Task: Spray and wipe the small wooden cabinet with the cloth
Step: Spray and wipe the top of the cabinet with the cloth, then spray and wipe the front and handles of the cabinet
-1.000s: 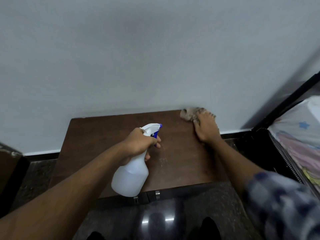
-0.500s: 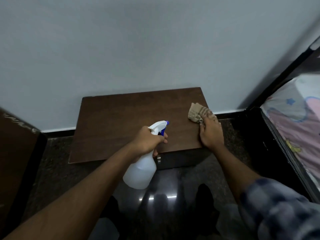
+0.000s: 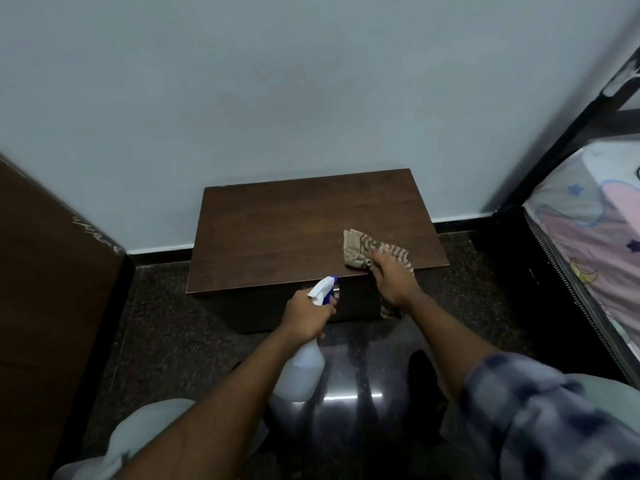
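The small dark wooden cabinet [image 3: 277, 233] stands against the grey wall. A beige striped cloth [image 3: 360, 249] lies on its top near the front right edge, part of it hanging over the front. My right hand [image 3: 393, 277] presses on the cloth at that edge. My left hand [image 3: 306, 315] grips the neck of a white spray bottle [image 3: 301, 370] with a blue-tipped nozzle, held in front of the cabinet's front face, nozzle pointing toward the cabinet.
A dark wooden panel [image 3: 52, 306] stands at the left. A black-framed bed with a patterned sheet [image 3: 595, 237] is at the right. The floor [image 3: 166, 323] is dark polished stone, and my knees and shoes show below.
The view has pulled back and up from the cabinet. My right hand has dragged the cloth from the back right corner to the front right edge. The bottle has come off the top, in front of the cabinet.
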`<state>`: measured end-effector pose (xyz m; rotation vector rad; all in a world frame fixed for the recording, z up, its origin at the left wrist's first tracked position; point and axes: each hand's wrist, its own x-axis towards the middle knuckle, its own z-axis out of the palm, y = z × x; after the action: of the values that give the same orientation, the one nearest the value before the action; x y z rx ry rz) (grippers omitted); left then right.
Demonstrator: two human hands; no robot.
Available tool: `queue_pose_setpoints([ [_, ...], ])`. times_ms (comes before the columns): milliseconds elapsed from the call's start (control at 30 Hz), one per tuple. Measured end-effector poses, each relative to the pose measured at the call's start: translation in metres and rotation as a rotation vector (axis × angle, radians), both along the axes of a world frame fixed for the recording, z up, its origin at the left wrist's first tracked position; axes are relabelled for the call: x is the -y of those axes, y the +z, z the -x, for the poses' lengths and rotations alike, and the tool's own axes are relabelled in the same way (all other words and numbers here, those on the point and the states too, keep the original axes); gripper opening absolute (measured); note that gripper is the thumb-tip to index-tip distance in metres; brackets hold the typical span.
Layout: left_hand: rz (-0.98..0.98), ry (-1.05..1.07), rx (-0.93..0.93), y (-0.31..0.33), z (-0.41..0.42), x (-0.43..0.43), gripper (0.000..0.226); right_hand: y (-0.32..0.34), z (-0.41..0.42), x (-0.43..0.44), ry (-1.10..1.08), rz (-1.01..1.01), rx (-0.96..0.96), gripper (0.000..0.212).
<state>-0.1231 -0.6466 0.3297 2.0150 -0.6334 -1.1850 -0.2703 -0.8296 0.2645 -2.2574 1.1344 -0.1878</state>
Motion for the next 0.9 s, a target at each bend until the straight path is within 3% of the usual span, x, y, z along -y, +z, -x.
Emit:
queue_pose_setpoints([
  [133,0.011,0.071,0.048,0.007,0.007,-0.018,0.009,0.018,-0.001,-0.008,-0.167,-0.192,0.123,0.036],
  [300,0.034,0.154,0.108,0.029,0.012,-0.029,0.007,0.036,0.000,-0.069,-0.481,-0.504,0.544,0.030],
  [500,0.028,0.219,0.122,0.015,0.019,-0.031,0.008,-0.009,-0.018,-0.139,-0.964,-1.060,0.939,0.029],
  [667,-0.011,0.173,0.098,-0.020,0.022,-0.043,0.010,-0.038,-0.041,-0.158,-1.182,-1.345,0.988,0.038],
  [833,-0.073,0.039,0.068,-0.041,0.014,-0.047,0.022,-0.088,-0.056,-0.135,-1.232,-1.396,1.011,0.056],
  [900,-0.072,0.033,0.080,-0.049,0.008,-0.043,0.021,-0.071,-0.055,-0.125,-1.231,-1.431,1.023,0.061],
])
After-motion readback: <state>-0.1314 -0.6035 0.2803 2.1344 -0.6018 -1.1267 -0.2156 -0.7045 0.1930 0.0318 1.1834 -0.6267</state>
